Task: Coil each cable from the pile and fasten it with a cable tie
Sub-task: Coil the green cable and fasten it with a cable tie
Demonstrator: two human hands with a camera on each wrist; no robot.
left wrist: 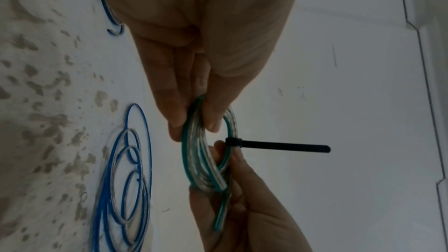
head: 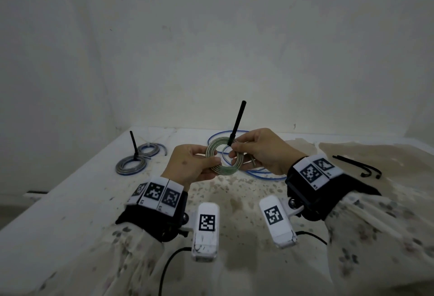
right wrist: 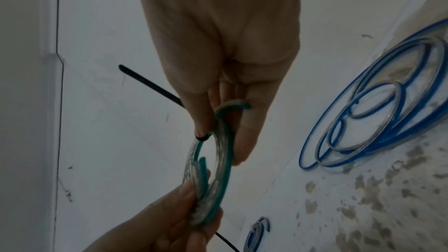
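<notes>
A coiled green-and-clear cable (head: pixel 212 154) (left wrist: pixel 194 152) (right wrist: pixel 219 177) is held above the table between both hands. My left hand (head: pixel 195 164) (left wrist: pixel 194 122) pinches its left side. My right hand (head: pixel 256 150) (right wrist: pixel 225 122) pinches its right side, where a black cable tie (head: pixel 237 123) (left wrist: pixel 278 146) (right wrist: pixel 150 85) wraps the coil; its long tail sticks up. One loose cable end (left wrist: pixel 219 216) lies against my right palm.
A loose blue cable pile (head: pixel 256 171) (left wrist: pixel 128 179) (right wrist: pixel 378 110) lies on the stained white table (head: pixel 94 192) behind my hands. Two tied blue-grey coils (head: pixel 131 165) (head: pixel 150 148) sit at the back left. Spare black ties (head: pixel 359 166) lie at the right.
</notes>
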